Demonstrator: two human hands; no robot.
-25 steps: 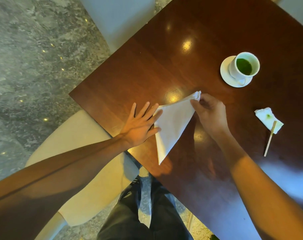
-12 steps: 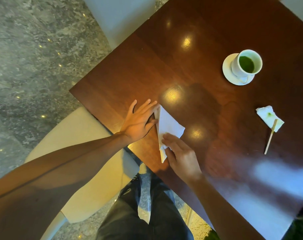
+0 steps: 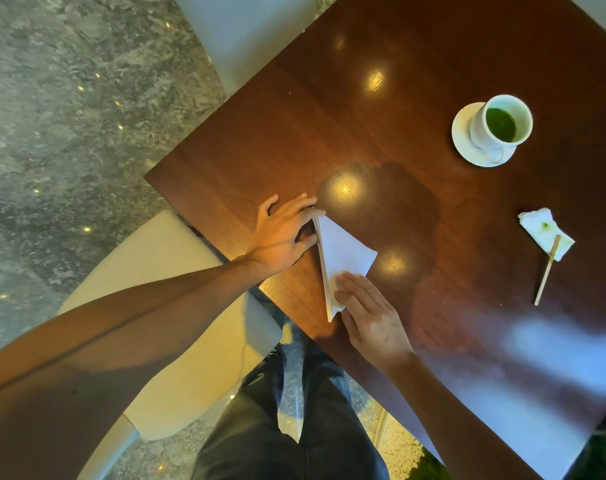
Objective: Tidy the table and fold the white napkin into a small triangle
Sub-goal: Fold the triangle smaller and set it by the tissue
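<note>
The white napkin lies folded into a small triangle near the near-left edge of the dark wooden table. My left hand rests flat beside it, fingertips against the napkin's long folded edge. My right hand lies flat with fingers together, pressing down on the napkin's lower part and hiding its near corner area. Neither hand grips anything.
A white cup of green drink stands on a saucer at the far right. A stained crumpled tissue and a wooden stir stick lie at the right. A cream chair sits below left; another chair stands beyond the table.
My right hand carried the napkin's far corner back toward me, halving the large triangle, then flattened onto it. The left hand stayed at the folded edge.
</note>
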